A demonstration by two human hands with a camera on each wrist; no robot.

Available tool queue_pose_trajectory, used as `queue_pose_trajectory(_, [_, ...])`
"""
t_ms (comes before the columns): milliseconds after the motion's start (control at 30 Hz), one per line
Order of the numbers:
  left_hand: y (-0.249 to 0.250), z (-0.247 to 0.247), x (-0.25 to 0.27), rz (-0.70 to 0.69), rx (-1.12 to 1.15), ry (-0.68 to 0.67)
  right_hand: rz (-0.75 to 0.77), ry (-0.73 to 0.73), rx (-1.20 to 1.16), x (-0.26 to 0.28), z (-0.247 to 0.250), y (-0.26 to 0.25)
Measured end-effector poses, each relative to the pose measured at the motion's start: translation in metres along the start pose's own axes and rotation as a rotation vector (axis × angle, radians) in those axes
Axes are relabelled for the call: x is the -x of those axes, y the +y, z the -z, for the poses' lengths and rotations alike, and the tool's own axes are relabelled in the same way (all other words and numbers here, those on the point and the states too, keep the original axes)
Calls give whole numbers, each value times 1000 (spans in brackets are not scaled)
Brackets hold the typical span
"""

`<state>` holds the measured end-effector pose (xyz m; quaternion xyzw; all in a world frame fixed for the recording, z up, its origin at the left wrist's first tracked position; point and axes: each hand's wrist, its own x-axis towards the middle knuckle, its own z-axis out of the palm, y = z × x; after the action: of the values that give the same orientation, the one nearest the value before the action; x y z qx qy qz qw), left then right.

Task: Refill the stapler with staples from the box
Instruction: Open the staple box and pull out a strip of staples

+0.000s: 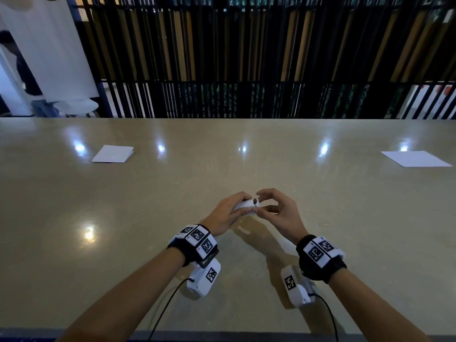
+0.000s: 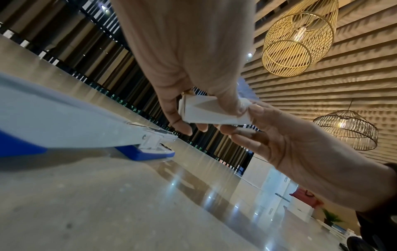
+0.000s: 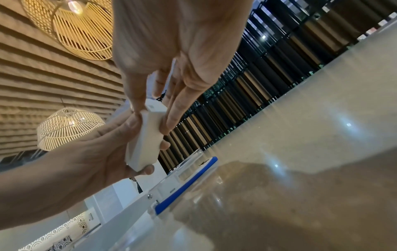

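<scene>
Staple box (image 1: 245, 208), small and white, is held above a glossy beige tabletop (image 1: 148, 193) between a person's two hands, near the table's front edge. The left hand (image 1: 225, 213) grasps the box from the side, its thumb and fingers (image 2: 231, 100) curled around the carton's long faces. The right hand (image 1: 276, 209) meets the box at its end: in the right wrist view the thumb and a finger (image 3: 174, 110) pinch that end, while the remaining fingers arch loosely above it. Whether the end flap is open cannot be told.

Below the hands, the stapler (image 2: 137, 146) lies on the table, a grey metal arm over a blue base, seen close in both wrist views (image 3: 184, 183); in the head view the hands hide it. Whether its magazine is open cannot be told from these angles.

Each wrist carries a black band with white marker blocks (image 1: 197, 239) and a white camera unit trailing a black cable (image 1: 167, 307).

Farther across the table, a folded sheet of white paper (image 1: 113, 154) lies at the left and a flat sheet (image 1: 417, 159) at the right, both well apart from the hands. Ceiling lights glare off the polished surface.

Behind the table stands a screen of dark vertical slats (image 1: 246, 58). Woven wire pendant lamps (image 2: 298, 39) hang before a wall of horizontal wooden ribs (image 2: 354, 76). At the far left a person (image 1: 27, 77) stands beside a white chair (image 1: 79, 107).
</scene>
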<state>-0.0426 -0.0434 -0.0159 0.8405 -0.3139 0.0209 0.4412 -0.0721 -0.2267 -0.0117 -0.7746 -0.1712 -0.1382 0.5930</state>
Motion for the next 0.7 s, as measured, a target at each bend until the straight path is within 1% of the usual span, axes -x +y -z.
queue_pose_trajectory(100, [2,-2,1,10,4,17,-79,-2,7,1,-1,0])
queue_pose_trajectory(233, [2,-2,4,35,-16,-16,13,-68,227,-3,3,-4])
queue_pose_trajectory(400, [7,-7,9,74,-23,-20,59,-193,404,-8,5,-6])
queue_pose_trajectory(500, [11,-10,9,79,-21,-21,55,-209,499,-10,1,-5])
queue_pose_trajectory(600, [10,-9,8,69,-25,-23,28,-231,537,-10,-2,-4])
queue_pose_trajectory(700, [12,-11,7,72,-22,-20,2,-203,577,-11,-5,-2])
